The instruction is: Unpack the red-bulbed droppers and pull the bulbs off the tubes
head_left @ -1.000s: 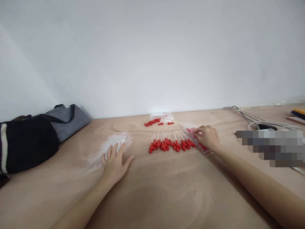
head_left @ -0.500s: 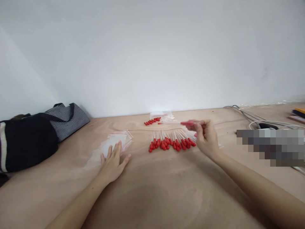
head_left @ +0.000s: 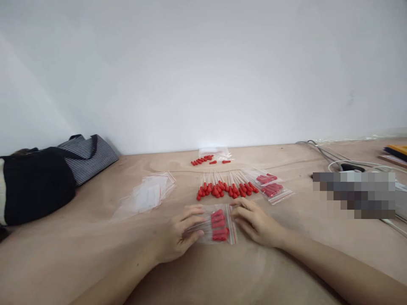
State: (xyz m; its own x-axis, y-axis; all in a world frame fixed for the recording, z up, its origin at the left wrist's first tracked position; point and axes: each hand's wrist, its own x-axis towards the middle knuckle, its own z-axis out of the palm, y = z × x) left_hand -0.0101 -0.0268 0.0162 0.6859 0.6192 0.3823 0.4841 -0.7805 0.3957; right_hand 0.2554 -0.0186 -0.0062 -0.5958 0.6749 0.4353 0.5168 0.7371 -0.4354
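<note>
In front of me a clear zip bag (head_left: 208, 237) lies flat on the table, its red-lined seal on the right. Inside are several droppers with red rubber bulbs (head_left: 220, 224) pointing right and thin clear stems to the left. My left hand (head_left: 184, 233) grips the bag's left end, fingers over the top and thumb along the lower side. At the seal end, my right hand (head_left: 252, 220) holds the edge with bent fingers; its thumb is mostly hidden. Just beyond, a row of loose droppers (head_left: 219, 188) lies with bulbs towards me.
Flat zip bags (head_left: 148, 195) are piled at left. Filled bags (head_left: 270, 186) lie right of the row. Loose red bulbs (head_left: 202, 160) and clear stems sit near the wall. A black bag (head_left: 38, 186) stands far left; cables (head_left: 327, 154) run at right.
My left hand has left the pile of flat bags and moved right onto the filled bag. My right hand has come down and towards me from above the row's right end.
</note>
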